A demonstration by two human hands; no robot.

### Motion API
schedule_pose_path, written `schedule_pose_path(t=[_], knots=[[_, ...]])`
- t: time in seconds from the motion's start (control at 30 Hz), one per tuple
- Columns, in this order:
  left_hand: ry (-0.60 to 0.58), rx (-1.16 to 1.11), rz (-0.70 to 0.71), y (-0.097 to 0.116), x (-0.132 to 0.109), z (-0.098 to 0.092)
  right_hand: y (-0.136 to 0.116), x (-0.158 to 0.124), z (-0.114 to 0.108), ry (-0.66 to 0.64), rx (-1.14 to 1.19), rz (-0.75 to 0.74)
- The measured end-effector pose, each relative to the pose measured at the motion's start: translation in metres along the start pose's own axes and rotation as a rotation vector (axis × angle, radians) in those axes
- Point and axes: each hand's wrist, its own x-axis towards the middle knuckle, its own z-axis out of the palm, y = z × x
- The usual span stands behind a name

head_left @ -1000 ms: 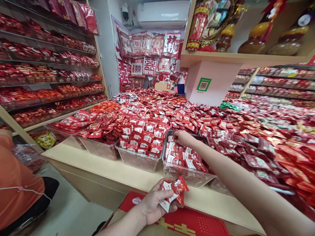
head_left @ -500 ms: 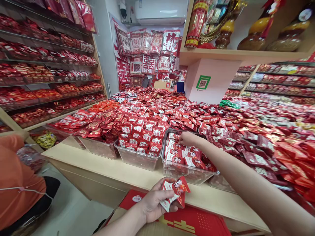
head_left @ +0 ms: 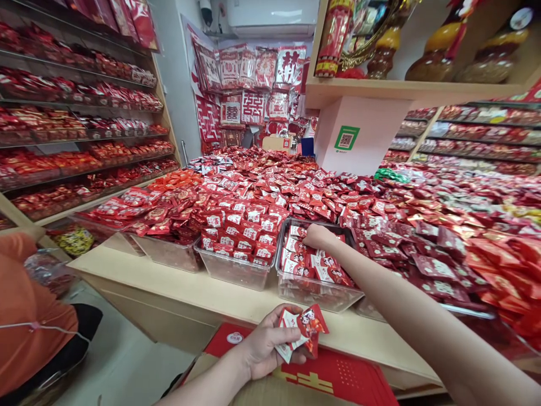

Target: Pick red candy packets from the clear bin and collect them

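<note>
Packets point(head_left: 332, 273) of red-and-white plastic lie in the clear rectangular plastic tub point(head_left: 316, 294), right of centre, where the right hand point(head_left: 320, 236), its grip hidden, seems arranging them, while the left hand point(head_left: 268, 341), lower centre, pinches more, so next move probably needs light touch.

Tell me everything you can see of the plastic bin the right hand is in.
The bin is a see-through, box-shaped tub, apparently plastic, with a rim. It stands upright on the pale counter, beside another clear bin to its left. Red-and-white packets lie in rows inside. The right hand is inside near the back, and the forearm hides part of the bin's right side; whether either touches the rim is unclear.
</note>
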Motion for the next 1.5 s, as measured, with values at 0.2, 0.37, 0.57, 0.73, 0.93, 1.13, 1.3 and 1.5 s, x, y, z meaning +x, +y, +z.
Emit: schedule_pose_path(t=[0.2,0.37,0.57,0.73,0.93,1.13,1.3,1.5], knots=[[-0.002,0.009,0.009,0.0,-0.001,0.0,0.0,0.004,-0.002,-0.039,-0.068,-0.058],[0.008,0.007,-0.004,0.0,-0.001,0.001,0.001,-0.004,-0.01,0.01,-0.089,-0.056],[-0.012,0.003,-0.007,-0.002,-0.001,0.0,0.0,-0.023,-0.023,0.11,-0.004,-0.246],[-0.006,0.007,-0.002,-0.003,0.0,-0.001,-0.004,-0.027,-0.016,0.03,0.167,-0.469],[-0.002,0.02,-0.019,-0.002,0.001,0.0,-0.008,-0.017,-0.014,0.12,0.178,-0.585],[-0.004,0.019,-0.012,-0.002,0.0,-0.001,-0.014,-0.014,-0.017,0.018,0.058,-0.602],[0.007,0.025,-0.025,-0.001,0.0,0.0,-0.012,-0.015,-0.016,0.047,-0.018,-0.54],[0.012,0.028,-0.025,-0.001,0.0,0.0,-0.005,-0.017,-0.02,0.057,0.041,-0.513]])
